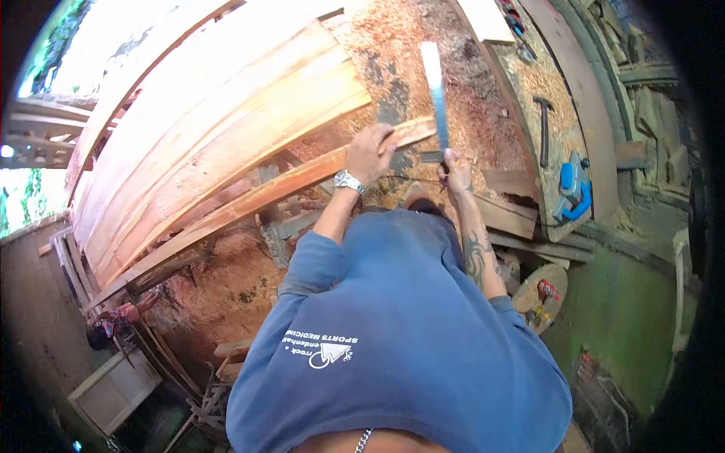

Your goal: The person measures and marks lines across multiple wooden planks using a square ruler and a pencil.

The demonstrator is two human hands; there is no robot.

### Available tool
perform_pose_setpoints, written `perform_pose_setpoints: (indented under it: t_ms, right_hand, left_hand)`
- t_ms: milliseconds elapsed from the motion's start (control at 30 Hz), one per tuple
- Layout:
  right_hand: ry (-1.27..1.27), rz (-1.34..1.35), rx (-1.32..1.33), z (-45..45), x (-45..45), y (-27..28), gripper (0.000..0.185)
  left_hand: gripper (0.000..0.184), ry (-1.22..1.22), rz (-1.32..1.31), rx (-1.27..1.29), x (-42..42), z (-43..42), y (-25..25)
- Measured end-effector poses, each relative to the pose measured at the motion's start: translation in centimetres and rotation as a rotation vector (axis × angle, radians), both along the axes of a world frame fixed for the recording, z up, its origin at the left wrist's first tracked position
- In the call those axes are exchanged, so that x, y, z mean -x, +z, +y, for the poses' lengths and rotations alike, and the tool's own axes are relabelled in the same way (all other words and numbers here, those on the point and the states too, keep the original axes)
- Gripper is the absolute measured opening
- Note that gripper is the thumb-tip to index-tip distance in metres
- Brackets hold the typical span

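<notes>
My left hand (370, 155), with a wristwatch (348, 181) at the wrist, has its fingers curled over a long narrow wooden board (276, 192) near its far right end. In my right hand (456, 172) is what looks like a try square (436, 98), its shiny blade pointing away from me. The dark stock is close to my fingers. The blade lies at or just past the board's end; whether they touch I cannot tell. A small yellow spot shows at my right fingers, too small to name.
Wide planks (226, 128) lie to the left. On the bench (563, 98) at right are a hammer (544, 130) and a blue power tool (574, 187). A round stool (550, 279) holds small items. Another person (121, 321) is at far left. Shavings cover the ground.
</notes>
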State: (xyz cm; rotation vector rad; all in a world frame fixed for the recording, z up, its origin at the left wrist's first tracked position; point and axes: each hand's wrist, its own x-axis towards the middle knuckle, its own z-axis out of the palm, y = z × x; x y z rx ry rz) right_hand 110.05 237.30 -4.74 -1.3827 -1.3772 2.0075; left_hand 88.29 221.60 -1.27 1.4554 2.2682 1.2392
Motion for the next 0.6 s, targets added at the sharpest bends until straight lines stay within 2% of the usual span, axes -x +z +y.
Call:
perform_pose_setpoints:
  t_ms: [33,67,167,200,233,300,433,467,567,600]
  right_hand:
    - [-0.059,-0.022,-0.053,0.9,-2.4,-1.3,0.032]
    - [-0.093,-0.063,-0.085,1.4,-4.4,-0.4,0.028]
    - [-0.268,-0.052,-0.128,2.9,-10.3,0.5,0.029]
    - [-0.287,-0.074,-0.118,3.0,-12.0,1.2,0.03]
    - [-0.275,-0.02,-0.11,3.6,-13.7,1.1,0.023]
    - [-0.303,-0.032,-0.133,4.3,-16.1,1.4,0.023]
    - [-0.299,-0.11,-0.131,6.8,-16.4,1.5,0.024]
    - [-0.263,-0.129,-0.133,7.9,-16.0,1.0,0.024]
    - [-0.131,-0.14,-0.099,11.8,-13.4,-0.2,0.027]
    - [-0.074,-0.159,-0.08,13.4,-12.1,-0.4,0.027]
  left_hand:
    - [0.044,-0.02,0.111,0.01,-0.3,-0.1,-0.7]
    - [0.046,-0.014,0.135,0.022,-0.4,0.0,-0.1]
    - [0.051,0.12,-0.012,0.155,-0.9,0.9,1.4]
    - [0.051,0.155,-0.03,0.288,-0.7,1.3,2.5]
    - [0.049,0.144,-0.058,0.36,-0.4,1.6,2.8]
    - [0.046,0.133,-0.112,0.505,0.4,2.5,3.0]
    - [0.044,0.147,-0.123,0.604,2.5,4.3,2.4]
    - [0.044,0.159,-0.101,0.56,3.1,4.5,1.4]
    - [0.044,0.145,-0.213,0.6,4.8,6.3,-0.2]
    - [0.035,0.167,-0.33,0.55,5.0,7.2,0.5]
